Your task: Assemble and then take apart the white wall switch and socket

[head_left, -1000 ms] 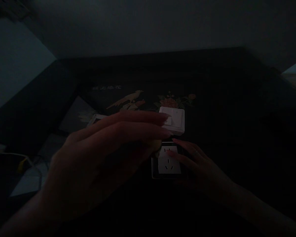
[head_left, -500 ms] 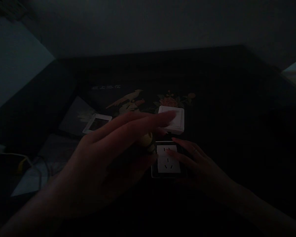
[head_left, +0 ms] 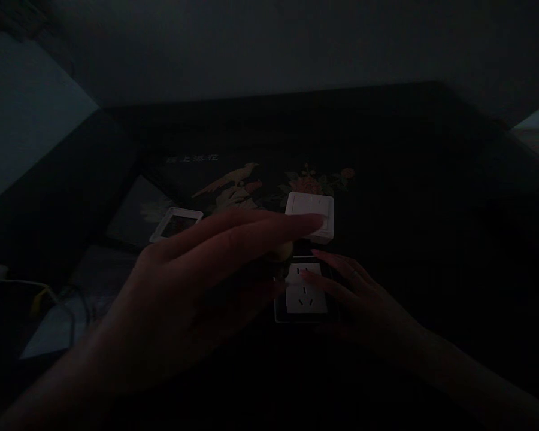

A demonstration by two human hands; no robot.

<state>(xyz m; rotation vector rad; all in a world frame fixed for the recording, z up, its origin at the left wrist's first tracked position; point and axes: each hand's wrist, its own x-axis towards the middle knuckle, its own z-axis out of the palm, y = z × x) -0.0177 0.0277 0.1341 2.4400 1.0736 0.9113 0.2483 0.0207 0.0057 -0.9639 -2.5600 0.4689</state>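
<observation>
It is very dark. My left hand (head_left: 193, 287) comes from the lower left, fingers stretched forward and curved round a rounded, yellowish object (head_left: 282, 251); most of this object is hidden by the fingers, and its kind does not show. Below the left fingertips lies a wall socket (head_left: 306, 299) with a white slotted insert and a dark frame. My right hand (head_left: 353, 281) holds the socket at its right side, with fingertips on its face and upper edge. Behind the left index finger, a white switch panel (head_left: 309, 206) lies partly covered.
A white cover frame (head_left: 197, 214) lies left of the left hand. The dark mat (head_left: 233, 176) bears a printed bird and flowers. At the left are a pale cable (head_left: 27, 281) and clear plastic bags (head_left: 135, 209). A wall (head_left: 269, 48) rises behind.
The yellowish object has shifted slightly right within my left hand, over the socket's upper left edge. My left fingertips have moved slightly; my right hand stays on the socket.
</observation>
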